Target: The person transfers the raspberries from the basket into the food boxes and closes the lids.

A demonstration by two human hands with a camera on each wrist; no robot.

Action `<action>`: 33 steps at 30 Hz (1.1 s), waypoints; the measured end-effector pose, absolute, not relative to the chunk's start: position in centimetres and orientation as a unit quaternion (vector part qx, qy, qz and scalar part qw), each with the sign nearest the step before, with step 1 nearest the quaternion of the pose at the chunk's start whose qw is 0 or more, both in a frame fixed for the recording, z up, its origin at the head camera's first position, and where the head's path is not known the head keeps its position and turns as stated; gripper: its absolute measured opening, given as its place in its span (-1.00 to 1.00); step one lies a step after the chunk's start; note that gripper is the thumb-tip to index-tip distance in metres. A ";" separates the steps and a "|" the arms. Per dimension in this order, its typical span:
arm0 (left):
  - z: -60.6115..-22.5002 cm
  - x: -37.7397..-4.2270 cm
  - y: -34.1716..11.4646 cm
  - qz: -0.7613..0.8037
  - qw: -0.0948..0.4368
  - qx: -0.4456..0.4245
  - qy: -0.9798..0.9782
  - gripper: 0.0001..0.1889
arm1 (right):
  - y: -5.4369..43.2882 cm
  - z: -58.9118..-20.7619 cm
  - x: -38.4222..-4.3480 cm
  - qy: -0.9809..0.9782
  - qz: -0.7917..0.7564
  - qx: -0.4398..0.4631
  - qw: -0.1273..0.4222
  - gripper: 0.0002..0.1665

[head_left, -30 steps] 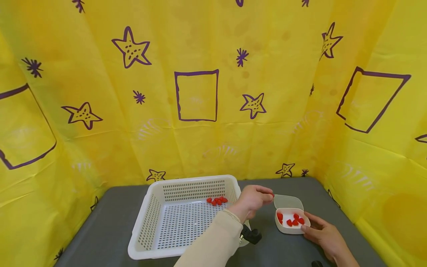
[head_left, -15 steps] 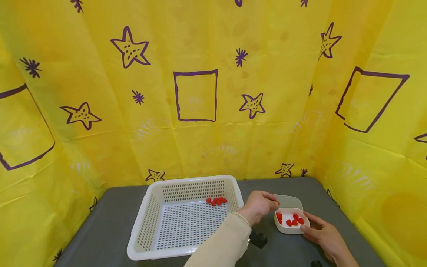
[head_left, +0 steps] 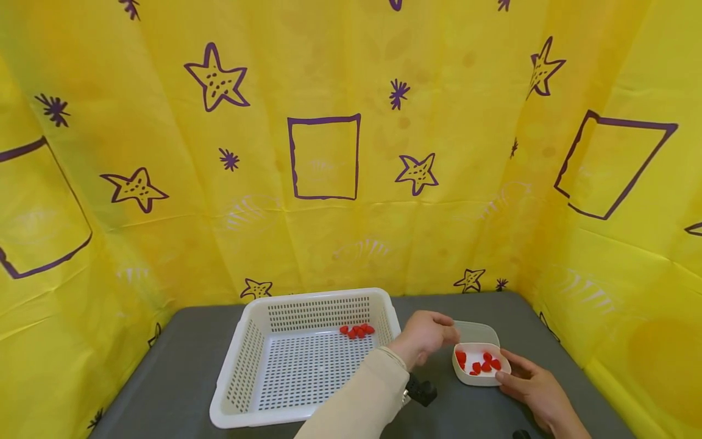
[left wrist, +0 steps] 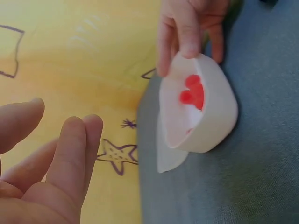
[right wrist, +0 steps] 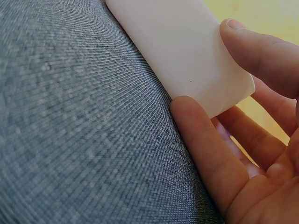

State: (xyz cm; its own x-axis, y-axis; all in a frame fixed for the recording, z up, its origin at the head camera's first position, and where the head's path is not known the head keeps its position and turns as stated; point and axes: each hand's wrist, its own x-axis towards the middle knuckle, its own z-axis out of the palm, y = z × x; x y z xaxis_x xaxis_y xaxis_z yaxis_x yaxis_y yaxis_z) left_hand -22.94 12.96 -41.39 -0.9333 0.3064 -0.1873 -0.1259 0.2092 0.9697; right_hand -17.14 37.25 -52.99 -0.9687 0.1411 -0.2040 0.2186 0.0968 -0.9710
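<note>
My left hand [head_left: 429,334] hovers at the left edge of a small white box [head_left: 477,380], thumb and fingers apart. In the left wrist view nothing lies between that hand's [left wrist: 60,163] straightened fingers. The box stands with its lid [head_left: 479,332] folded back behind it. Inside are several small red pieces [head_left: 486,366], some at the left wall and others towards the right. My right hand [head_left: 532,390] holds the box's right end; in the right wrist view its thumb is on the upper rim, with a finger low against the side of the box [right wrist: 182,56].
A large white slotted basket [head_left: 226,390] takes up the left and middle of the dark grey tabletop [head_left: 186,353]. More red pieces [head_left: 356,331] lie in its back right corner. A yellow curtain [head_left: 329,244] with purple drawings closes off the back and sides.
A red piece pinched in my left hand has been let go, and another piece now shows at the box's front left. The left hand moved right to the box; the right stayed still.
</note>
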 end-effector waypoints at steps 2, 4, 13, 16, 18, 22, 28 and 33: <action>-40.9 -23.2 12.1 0.632 0.179 0.071 0.750 -0.83 | 37.2 -52.9 -17.1 0.741 -0.660 0.120 0.030 -0.10; -40.4 -23.6 10.6 0.645 0.186 0.088 0.736 -0.78 | 37.1 -52.9 -17.0 0.743 -0.657 0.119 0.031 -0.11; -39.7 -27.2 -0.5 0.725 0.191 0.136 0.647 -0.49 | 36.5 -52.6 -16.9 0.778 -0.619 0.103 0.029 -0.11; -40.4 -28.4 -4.2 0.710 0.179 0.122 0.671 -0.46 | 36.4 -52.5 -16.9 0.782 -0.614 0.100 0.028 -0.10; -41.2 -29.0 -6.2 0.693 0.176 0.113 0.690 -0.47 | 36.5 -52.5 -16.9 0.783 -0.614 0.098 0.027 -0.10; -43.1 -29.5 -8.5 0.654 0.186 0.104 0.726 -0.49 | 36.6 -52.5 -16.8 0.779 -0.619 0.098 0.024 -0.11; -45.1 -29.9 -9.0 0.568 0.189 0.118 0.792 -0.49 | 36.7 -52.6 -17.0 0.784 -0.611 0.102 0.026 -0.11; -45.8 -30.1 -8.5 0.488 0.178 0.136 0.844 -0.55 | 36.3 -52.5 -17.2 0.787 -0.607 0.109 0.031 -0.09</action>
